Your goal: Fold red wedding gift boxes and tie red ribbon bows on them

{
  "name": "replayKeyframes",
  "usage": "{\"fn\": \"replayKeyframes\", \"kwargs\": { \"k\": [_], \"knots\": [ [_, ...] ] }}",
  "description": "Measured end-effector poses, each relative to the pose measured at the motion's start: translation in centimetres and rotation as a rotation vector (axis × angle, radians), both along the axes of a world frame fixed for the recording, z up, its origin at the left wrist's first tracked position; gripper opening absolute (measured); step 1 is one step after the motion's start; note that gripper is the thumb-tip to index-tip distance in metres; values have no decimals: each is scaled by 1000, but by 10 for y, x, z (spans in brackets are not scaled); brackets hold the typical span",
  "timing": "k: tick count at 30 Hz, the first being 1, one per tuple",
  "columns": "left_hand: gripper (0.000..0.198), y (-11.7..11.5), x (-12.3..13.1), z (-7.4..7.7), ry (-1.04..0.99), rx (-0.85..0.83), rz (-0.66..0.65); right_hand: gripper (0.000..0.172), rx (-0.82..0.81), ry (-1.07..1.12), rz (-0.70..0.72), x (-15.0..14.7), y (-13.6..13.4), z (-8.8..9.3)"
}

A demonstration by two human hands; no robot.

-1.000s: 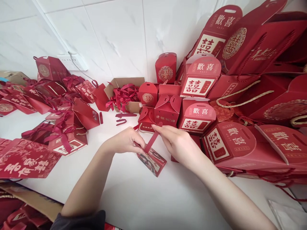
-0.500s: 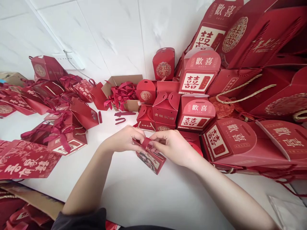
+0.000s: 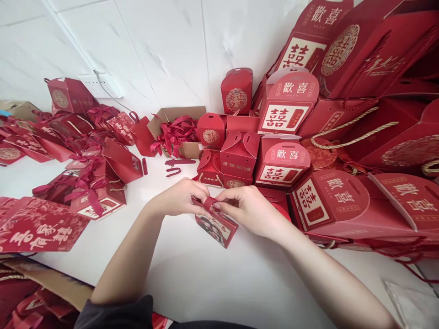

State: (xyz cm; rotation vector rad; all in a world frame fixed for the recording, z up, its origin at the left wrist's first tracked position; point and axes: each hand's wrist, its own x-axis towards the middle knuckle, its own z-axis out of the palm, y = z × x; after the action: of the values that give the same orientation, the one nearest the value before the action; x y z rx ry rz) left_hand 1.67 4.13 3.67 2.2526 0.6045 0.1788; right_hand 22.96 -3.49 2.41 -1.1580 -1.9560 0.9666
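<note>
A small red gift box (image 3: pixel 216 228) with a cartoon couple printed on its side rests on the white table in front of me. Over its top runs a loop of dark red ribbon (image 3: pixel 208 204). My left hand (image 3: pixel 187 197) is closed at the box's top left edge, its fingers pinching the ribbon. From the other side my right hand (image 3: pixel 242 205) pinches the same ribbon between thumb and forefinger. The fingers hide part of the box's top.
Stacked red gift boxes (image 3: pixel 284 119) crowd the right side. A cardboard box (image 3: pixel 194 150) of ribbons stands near the wall, with loose ribbon pieces (image 3: pixel 180 162) before it. Ribboned boxes (image 3: pixel 103 196) and a flat red bag (image 3: pixel 44 228) lie left.
Both hands keep their hold at the box's top, with only slight finger movement on the ribbon. The whole view has shifted a little.
</note>
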Motion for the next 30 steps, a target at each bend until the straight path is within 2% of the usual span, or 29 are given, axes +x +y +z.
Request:
{"fn": "replayKeyframes", "kwargs": {
  "k": [7,16,21,26,30],
  "knots": [
    [14,-1,-1,0,4,-11,6,13,-67,35,-1,-1,0,-2],
    [23,0,1,0,4,-32,-6,21,7,18,47,2,-1,-1],
    [25,1,1,-1,18,-33,30,26,-2,22,140,6,2,1],
    [21,2,0,0,1,-58,2,13,-54,150,187,8,7,-6],
    [19,2,-1,-1,-1,-63,-5,12,-43,153,200,6,9,-10]
  ]
}}
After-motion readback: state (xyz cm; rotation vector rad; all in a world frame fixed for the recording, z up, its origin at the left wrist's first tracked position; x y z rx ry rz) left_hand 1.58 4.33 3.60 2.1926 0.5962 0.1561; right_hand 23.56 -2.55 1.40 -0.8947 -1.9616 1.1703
